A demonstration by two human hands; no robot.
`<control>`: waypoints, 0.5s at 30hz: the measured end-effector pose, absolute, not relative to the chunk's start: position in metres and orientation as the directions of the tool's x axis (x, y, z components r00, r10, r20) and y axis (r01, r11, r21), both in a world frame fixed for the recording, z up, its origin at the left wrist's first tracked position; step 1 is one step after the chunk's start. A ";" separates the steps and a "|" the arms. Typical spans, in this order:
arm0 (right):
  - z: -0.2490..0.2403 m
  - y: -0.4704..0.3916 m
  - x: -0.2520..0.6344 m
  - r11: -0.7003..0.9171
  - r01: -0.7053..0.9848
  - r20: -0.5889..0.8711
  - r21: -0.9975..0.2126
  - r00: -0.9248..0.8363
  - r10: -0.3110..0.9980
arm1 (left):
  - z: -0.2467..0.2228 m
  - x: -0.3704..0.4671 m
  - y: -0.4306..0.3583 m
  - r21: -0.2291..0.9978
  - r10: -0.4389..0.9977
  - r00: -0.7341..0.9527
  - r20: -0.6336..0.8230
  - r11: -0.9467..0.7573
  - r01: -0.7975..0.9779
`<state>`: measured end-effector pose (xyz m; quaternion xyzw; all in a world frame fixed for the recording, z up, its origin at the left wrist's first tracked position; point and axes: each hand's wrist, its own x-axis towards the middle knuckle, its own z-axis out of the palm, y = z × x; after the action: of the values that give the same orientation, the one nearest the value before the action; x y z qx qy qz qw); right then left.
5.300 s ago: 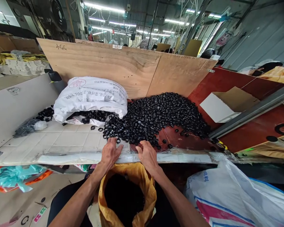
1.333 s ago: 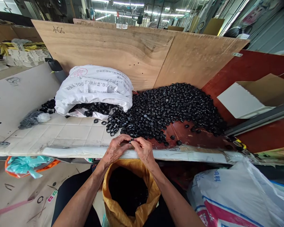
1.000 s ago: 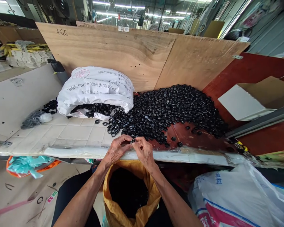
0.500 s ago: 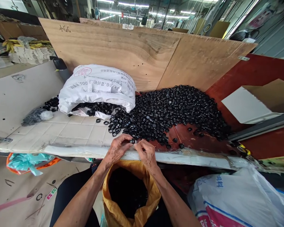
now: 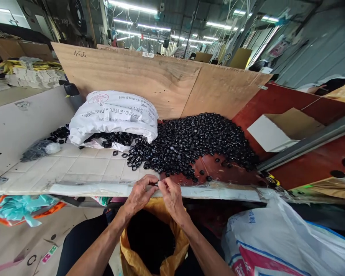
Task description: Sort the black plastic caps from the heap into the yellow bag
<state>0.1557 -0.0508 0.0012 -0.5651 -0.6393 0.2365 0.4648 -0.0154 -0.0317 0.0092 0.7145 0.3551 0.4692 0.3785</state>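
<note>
left hand and right hand pinch a small black piece

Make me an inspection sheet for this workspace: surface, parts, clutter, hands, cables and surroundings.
Surface: bench pale at left, reddish at right, front edge taped.
Job's things: small black part at the fingertips; heap of black parts behind; white sack on its side, parts at its mouth; yellow bag below the edge, interior dark.
Clutter: plastic bag with dark contents at left; open carton at right.
Hands: left hand and right hand meet at the small black part, both bare.
Cables: wires hang in the background.
Surroundings: plywood panel behind; strip lights overhead.
</note>
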 end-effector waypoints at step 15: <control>0.012 -0.094 0.149 0.112 0.329 0.154 -0.938 0.105 0.983 | -0.010 -0.010 -0.078 0.731 0.781 0.290 0.554 -0.623 0.279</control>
<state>0.1493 -0.0940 0.0116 -0.5710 -0.5742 0.3434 0.4756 -0.0097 -0.0776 -0.0096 0.7599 0.3485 0.4835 0.2594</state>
